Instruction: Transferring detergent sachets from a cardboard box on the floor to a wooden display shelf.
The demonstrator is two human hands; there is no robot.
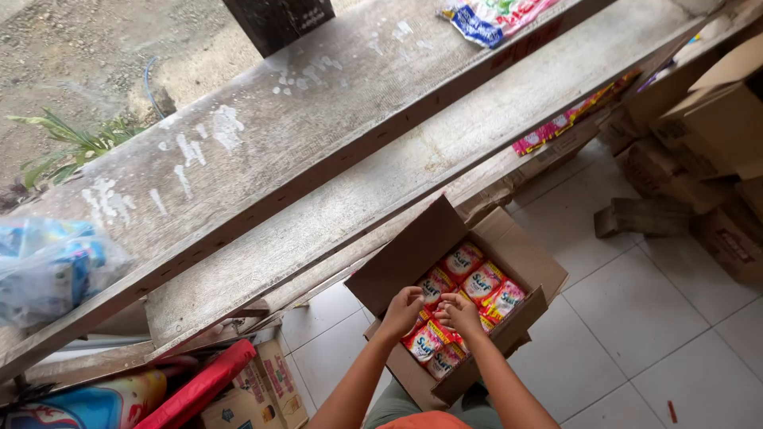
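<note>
A white tiled floor (636,318) lies below long wooden shelves (334,159). An open cardboard box (520,254) holds red sachets (485,282). Left hand (403,308) and right hand (458,311) are both closed, pinching sachets near the box's front edge.

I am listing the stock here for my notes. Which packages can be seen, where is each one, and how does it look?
Open cardboard box: on the tiled floor, brown, flaps up.
Sachets: inside the box, red and white; left hand and right hand touch them.
Clear bag: left on the wooden counter, blue and white contents.
Flat packet: counter top, pink, blue, white.
Stacked cartons: right side, brown.
Red roll: lower left.
</note>
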